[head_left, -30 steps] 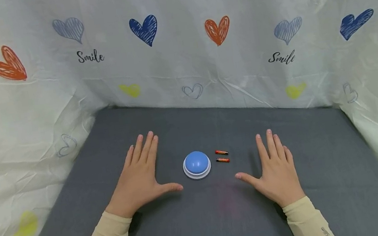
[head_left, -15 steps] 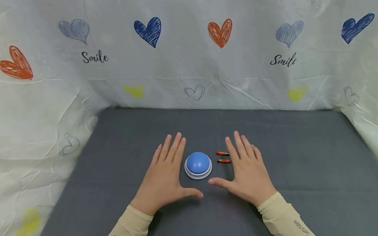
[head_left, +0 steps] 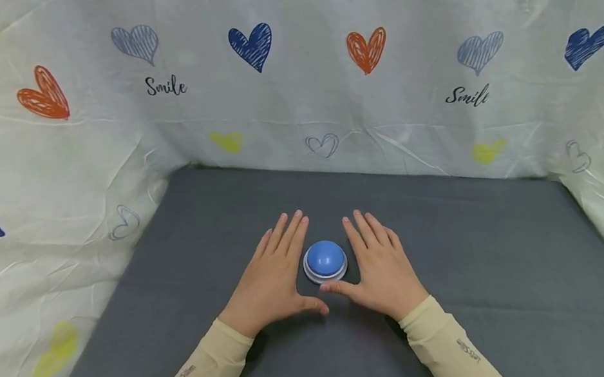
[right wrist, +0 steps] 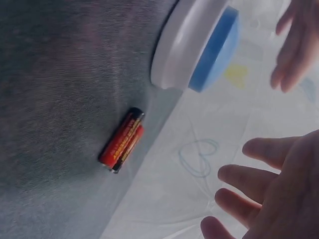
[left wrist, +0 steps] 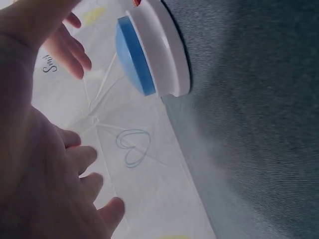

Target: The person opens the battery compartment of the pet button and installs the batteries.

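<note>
A round push button with a blue dome and white base [head_left: 325,262] stands on the grey table between the two hands. To its left is my left hand [head_left: 270,282], fingers straight and thumb spread towards the front of the base. My right hand [head_left: 386,275] hovers on the other side with its fingers extended, the thumb tip close to the button's front edge. Two red and black batteries [right wrist: 122,137] lie side by side on the cloth in the right wrist view; in the head view the right hand hides them. Neither hand holds anything.
Dark grey cloth covers the table [head_left: 501,263]. White sheeting [head_left: 318,101] printed with hearts and the word Smile rises behind it and along both sides.
Both hands have moved inward to either side of the push button, the right one farther. The right hand now covers the batteries in the head view. The head view has shifted slightly.
</note>
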A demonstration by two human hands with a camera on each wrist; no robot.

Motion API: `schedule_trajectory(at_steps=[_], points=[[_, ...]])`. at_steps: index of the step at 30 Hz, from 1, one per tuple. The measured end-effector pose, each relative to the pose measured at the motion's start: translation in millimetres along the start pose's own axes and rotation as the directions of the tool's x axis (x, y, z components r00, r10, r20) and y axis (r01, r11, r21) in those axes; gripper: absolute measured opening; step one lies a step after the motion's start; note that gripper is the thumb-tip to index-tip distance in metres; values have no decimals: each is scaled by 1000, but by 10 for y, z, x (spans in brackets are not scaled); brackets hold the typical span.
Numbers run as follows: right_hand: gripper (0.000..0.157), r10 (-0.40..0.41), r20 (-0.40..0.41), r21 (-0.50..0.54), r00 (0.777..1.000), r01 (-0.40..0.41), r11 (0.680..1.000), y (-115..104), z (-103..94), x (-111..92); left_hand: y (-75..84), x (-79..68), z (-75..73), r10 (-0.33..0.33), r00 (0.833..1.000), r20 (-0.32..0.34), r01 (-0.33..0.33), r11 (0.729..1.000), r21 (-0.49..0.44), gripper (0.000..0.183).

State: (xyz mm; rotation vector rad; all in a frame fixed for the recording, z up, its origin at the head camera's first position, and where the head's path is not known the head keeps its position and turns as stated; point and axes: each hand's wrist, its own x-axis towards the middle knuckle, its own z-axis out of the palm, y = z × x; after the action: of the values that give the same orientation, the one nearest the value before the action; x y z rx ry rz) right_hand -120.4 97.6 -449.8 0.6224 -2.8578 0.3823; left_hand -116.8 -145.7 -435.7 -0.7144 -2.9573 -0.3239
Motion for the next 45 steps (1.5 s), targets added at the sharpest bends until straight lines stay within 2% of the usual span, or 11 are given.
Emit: schedule_trajectory(at_steps=[9,15,19,27,32,39,45], points=[[115,-18,62,-3,998,18,1000,18,32,28,31,74,-27,30,999,38,-29,999,-17,147],[101,-69,82,33,994,67,997,45,84,40,54,103,-32,-4,995,95,6,1000,-17,128],[95,-92,87,49,992,88,995,56,104,45,71,121,-10,-14,994,109,16,1000,-17,115],[85,-132,102,54,986,127,990,42,151,69,71,127,57,-14,997,82,12,1000,20,104],[82,-139,90,52,986,135,990,51,166,61,73,129,108,8,998,63,-8,1000,2,93],[76,-154,89,48,984,151,987,57,190,55,65,136,173,28,998,61,-28,1000,-14,88],[71,-160,52,17,986,160,987,55,218,35,70,135,193,77,997,7,-77,997,17,78]])
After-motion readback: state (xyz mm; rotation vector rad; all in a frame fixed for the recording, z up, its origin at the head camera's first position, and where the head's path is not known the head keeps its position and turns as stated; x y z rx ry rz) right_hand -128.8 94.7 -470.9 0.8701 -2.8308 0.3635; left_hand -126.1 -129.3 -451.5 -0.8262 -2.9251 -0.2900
